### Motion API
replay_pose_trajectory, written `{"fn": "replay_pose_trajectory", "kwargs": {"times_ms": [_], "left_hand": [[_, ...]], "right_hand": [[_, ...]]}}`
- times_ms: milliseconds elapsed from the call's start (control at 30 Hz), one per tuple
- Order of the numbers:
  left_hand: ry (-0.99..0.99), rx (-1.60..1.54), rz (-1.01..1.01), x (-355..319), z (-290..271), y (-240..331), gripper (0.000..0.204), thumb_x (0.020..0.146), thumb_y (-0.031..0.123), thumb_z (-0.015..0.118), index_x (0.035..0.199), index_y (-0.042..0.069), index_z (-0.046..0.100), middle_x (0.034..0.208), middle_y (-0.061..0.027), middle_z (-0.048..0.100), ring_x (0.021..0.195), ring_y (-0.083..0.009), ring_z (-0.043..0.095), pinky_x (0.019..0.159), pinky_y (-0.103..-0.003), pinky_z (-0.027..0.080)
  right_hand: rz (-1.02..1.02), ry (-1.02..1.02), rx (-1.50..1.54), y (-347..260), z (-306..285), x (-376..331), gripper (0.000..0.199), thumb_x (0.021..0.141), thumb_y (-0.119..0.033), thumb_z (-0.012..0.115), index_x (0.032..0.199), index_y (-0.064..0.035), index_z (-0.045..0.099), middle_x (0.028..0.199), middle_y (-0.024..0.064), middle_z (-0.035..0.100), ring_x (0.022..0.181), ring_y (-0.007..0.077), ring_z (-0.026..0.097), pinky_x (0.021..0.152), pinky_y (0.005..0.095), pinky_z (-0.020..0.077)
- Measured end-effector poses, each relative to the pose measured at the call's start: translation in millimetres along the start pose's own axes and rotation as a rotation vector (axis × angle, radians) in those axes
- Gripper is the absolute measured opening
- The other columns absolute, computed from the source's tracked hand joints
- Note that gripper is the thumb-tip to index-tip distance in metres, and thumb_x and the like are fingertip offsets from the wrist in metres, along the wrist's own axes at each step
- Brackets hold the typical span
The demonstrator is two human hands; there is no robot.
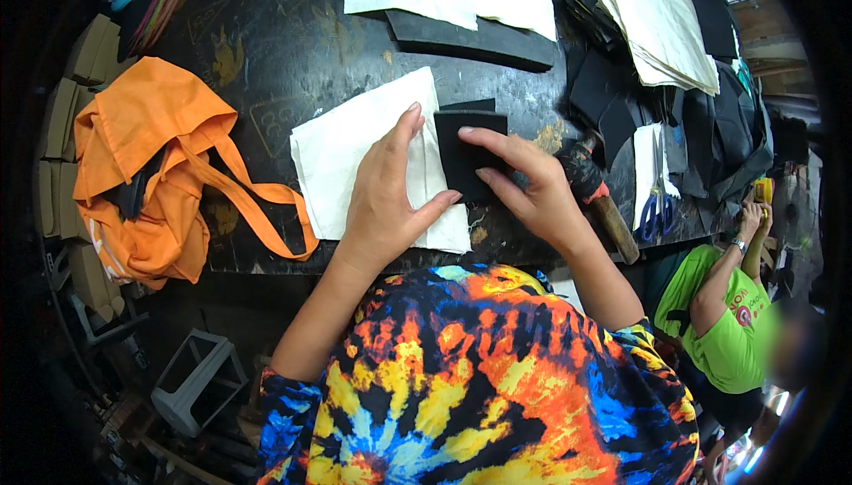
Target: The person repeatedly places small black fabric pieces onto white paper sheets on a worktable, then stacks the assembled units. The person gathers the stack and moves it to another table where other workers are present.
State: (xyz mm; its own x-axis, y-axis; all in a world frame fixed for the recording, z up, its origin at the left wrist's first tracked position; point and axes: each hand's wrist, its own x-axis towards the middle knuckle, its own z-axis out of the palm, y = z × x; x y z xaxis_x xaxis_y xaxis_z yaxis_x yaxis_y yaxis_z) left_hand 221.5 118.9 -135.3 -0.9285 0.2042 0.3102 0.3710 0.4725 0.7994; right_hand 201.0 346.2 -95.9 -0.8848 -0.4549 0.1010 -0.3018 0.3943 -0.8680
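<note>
A dark, flat rectangular black piece, with a second black edge showing behind its top, lies over the right part of a folded white cloth. My right hand grips the piece from its right side, index finger and thumb across its face; the other fingers are hidden. Beside its left edge is my left hand, open, fingers stretched up over the cloth. The left thumb's tip reaches the piece's lower left corner; whether it presses on it I cannot tell.
An orange cloth bag with a long strap lies left. Right are a hammer, blue-handled scissors, black pieces and stacked white cloths. A long black strip lies farther back. Another person in green works at right.
</note>
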Motion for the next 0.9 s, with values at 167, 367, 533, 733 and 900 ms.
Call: {"fn": "replay_pose_trajectory", "kwargs": {"times_ms": [167,367,533,733,900], "left_hand": [[-0.019,0.054,-0.01,0,-2,4,0.115,0.069,0.016,0.095,0.162,0.004,0.028,0.142,-0.0218,0.059,0.13,-0.0385,0.058,0.112,-0.046,0.045],[-0.024,0.031,0.005,0,-4,5,0.114,0.072,0.018,0.093,0.163,0.004,0.025,0.144,-0.0202,0.059,0.129,-0.0381,0.058,0.111,-0.047,0.043],[-0.018,0.03,0.007,-1,-3,4,0.117,0.071,0.018,0.094,0.163,0.004,0.023,0.143,-0.0206,0.059,0.128,-0.0376,0.059,0.111,-0.046,0.044],[-0.01,0.025,0.014,-1,-3,3,0.118,0.071,0.018,0.094,0.163,0.004,0.023,0.143,-0.021,0.059,0.127,-0.0378,0.059,0.11,-0.046,0.044],[-0.014,0.012,0.016,-1,-3,5,0.114,0.072,0.019,0.093,0.163,0.004,0.025,0.143,-0.021,0.059,0.127,-0.0384,0.059,0.11,-0.047,0.044]], "right_hand": [[-0.059,0.057,0.061,-7,-3,0,0.09,0.083,-0.002,0.083,0.161,-0.0065,0.038,0.132,0.0118,0.07,0.12,0.0257,0.068,0.106,0.0368,0.0499],[0.037,-0.029,0.172,-8,-11,25,0.058,0.084,-0.009,0.085,0.137,-0.0054,0.062,0.113,0.0059,0.073,0.107,0.0172,0.07,0.093,0.0323,0.054],[-0.012,-0.18,0.164,-1,-14,50,0.026,0.088,-0.005,0.076,0.111,-0.0001,0.064,0.096,0.0096,0.069,0.09,0.0178,0.065,0.083,0.0339,0.0533],[0.154,-0.094,-0.038,4,-12,54,0.025,0.09,-0.012,0.076,0.106,0.0009,0.062,0.094,0.0172,0.068,0.085,0.0246,0.067,0.079,0.0357,0.0522],[0.157,-0.052,-0.082,7,-10,52,0.026,0.088,-0.012,0.077,0.105,0.0012,0.062,0.095,0.0189,0.069,0.086,0.0322,0.068,0.079,0.0376,0.0527]]}}
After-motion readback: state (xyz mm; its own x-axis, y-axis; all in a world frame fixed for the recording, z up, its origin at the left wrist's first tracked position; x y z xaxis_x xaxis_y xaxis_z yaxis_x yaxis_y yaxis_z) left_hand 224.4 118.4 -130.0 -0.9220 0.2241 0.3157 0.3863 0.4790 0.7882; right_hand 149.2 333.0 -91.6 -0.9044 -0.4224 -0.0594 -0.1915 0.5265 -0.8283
